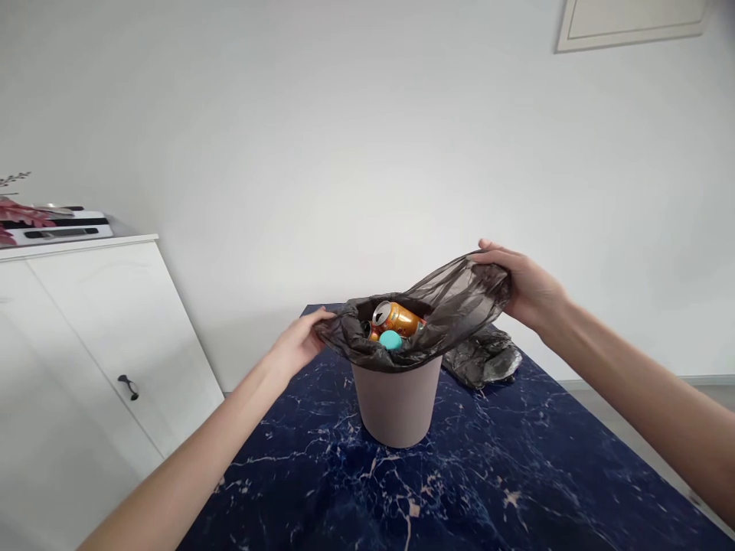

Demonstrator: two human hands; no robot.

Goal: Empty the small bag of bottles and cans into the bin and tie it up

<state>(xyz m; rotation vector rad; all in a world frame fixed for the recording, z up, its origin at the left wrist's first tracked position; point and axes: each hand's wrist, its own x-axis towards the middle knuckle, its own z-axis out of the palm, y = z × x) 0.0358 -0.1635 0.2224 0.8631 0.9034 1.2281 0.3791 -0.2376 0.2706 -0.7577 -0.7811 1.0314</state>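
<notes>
A greyish-pink trash bin (396, 405) stands upright on the blue marbled table (321, 490). Draped over its rim is a thin black trash bag (453, 306). Inside lie an orange drink can (405, 320), part of another can (370, 332) and a round turquoise lid (390, 340); whatever is beneath them is hidden. My left hand (302, 337) pinches the bag's edge at the left of the rim. On the other side my right hand (508, 279) is closed on the bag, stretching it up and to the right, above the rim.
A crumpled black plastic bag (485, 358) lies on the table behind the bin, to the right. To the left stands a white cabinet (86, 344) with a dark handle, with a white-and-black device (63, 229) and reddish leaves on top. A white wall (344, 153) rises behind the table.
</notes>
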